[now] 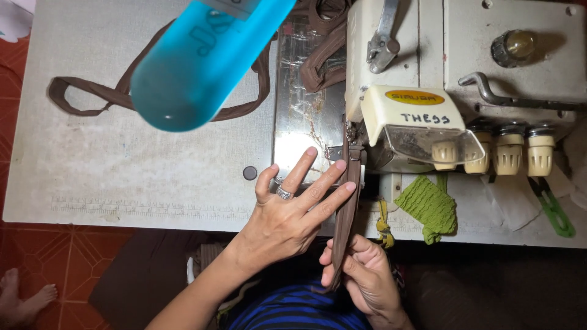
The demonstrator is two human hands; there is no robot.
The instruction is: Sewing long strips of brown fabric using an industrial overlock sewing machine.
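At the front edge of the tabletop, under the overlock sewing machine, the scene reads like this.

Left hand: your left hand lies flat with its fingers spread, ring showing, the fingertips pressing the brown fabric strip against the metal plate just beside the presser foot. Spread like that, it keeps the strip flat and steers its edge.

Right hand: your right hand is lower, off the tabletop's edge near your lap, pinching the strip between thumb and fingers. The grip holds the strip taut and in line with the feed.

Strip position: it runs nearly straight up from your right hand, over the tabletop's edge, to the presser foot. Its upper end sits under or at the foot; the exact contact is hidden.

Sewn length: brown looped strip lies behind and left of the machine, where finished length would collect.

Nearby: a green crinkled cloth hangs at the front edge, right of the strip, apart from it. Thread tension knobs line the machine's front.

Overhead: a blurred blue cylinder close to the camera hides part of the tabletop.

Floor: a bare foot rests on red tiles at lower left.
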